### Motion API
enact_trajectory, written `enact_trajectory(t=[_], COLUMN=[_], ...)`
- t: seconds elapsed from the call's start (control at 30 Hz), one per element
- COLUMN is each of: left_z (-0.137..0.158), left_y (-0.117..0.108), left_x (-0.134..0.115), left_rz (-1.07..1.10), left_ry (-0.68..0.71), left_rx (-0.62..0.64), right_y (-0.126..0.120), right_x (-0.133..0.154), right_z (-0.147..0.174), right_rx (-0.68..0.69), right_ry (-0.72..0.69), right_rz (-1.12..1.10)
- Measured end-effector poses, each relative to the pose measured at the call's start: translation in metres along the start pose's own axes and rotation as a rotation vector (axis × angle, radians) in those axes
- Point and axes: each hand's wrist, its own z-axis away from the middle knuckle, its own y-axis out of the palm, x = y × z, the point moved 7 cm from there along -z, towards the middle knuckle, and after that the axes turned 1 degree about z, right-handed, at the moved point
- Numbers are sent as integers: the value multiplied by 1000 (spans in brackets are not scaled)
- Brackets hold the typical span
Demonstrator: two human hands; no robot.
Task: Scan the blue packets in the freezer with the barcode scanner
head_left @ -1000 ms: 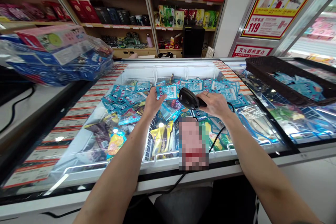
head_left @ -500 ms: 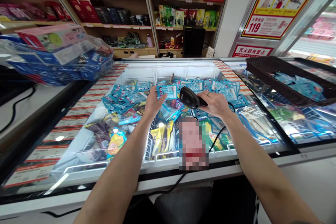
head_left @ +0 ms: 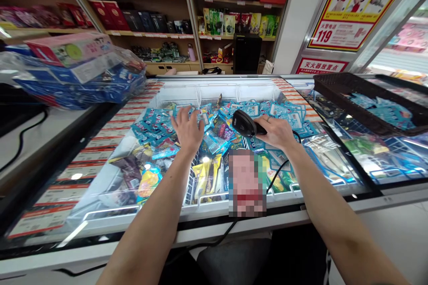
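Observation:
My right hand (head_left: 277, 133) grips the handle of a black barcode scanner (head_left: 243, 124); its head points left over the glass-topped freezer (head_left: 110, 178). To the left of the scanner, my left hand (head_left: 187, 130) is palm down with its fingers spread, above a layer of flat blue packets (head_left: 155, 124). One blue packet (head_left: 204, 117) shows just beside its thumb side, partly hidden by the hand; whether they touch I cannot tell. More blue packets (head_left: 287, 115) lie spread behind the scanner. A black cable (head_left: 281, 173) hangs from the scanner towards the freezer's front edge.
A dark brown basket (head_left: 347, 113) holding blue packets stands at the right. Boxes in clear plastic (head_left: 80, 71) are piled at the left. Yellow-wrapped items (head_left: 214, 173) lie inside the freezer, and a pixelated patch covers part of its front. Stocked shelves (head_left: 147, 33) line the back.
My left hand has released the blue packet it held up beside the scanner, moved slightly left and spread its fingers. The scanner in my right hand has shifted a little to the right.

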Motion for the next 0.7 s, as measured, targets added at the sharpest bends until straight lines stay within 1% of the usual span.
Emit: enact_trajectory(t=[0.07,0.1,0.13,0.23,0.3,0.43,0.53,0.63,0.7], left_z=[2,4,4,3,1,1,1,0,-1], left_y=[14,20,23,25,23,23,23,21,23], left_x=[-11,-13,-13,-3,4,15,20,16,7], left_rz=[6,-2,-22,-104,-139,-165,-167,-128,-81], left_ry=[165,213,230,160,118,72,35,49,111], left_rx=[132,179,200,157,127,96,69,50,81], right_y=[-1,-2,-3,-7,-10,-10,-9,-6,-4], right_x=[-6,-9,-13,-22,-24,-29,-40,-49,-50], right_z=[1,1,2,4,4,6,9,12,12], right_rx=[9,13,14,4,-2,1,-7,2,19], right_ry=[31,52,76,136,150,174,236,288,295], right_rz=[0,1,5,14,11,14,49,75,76])
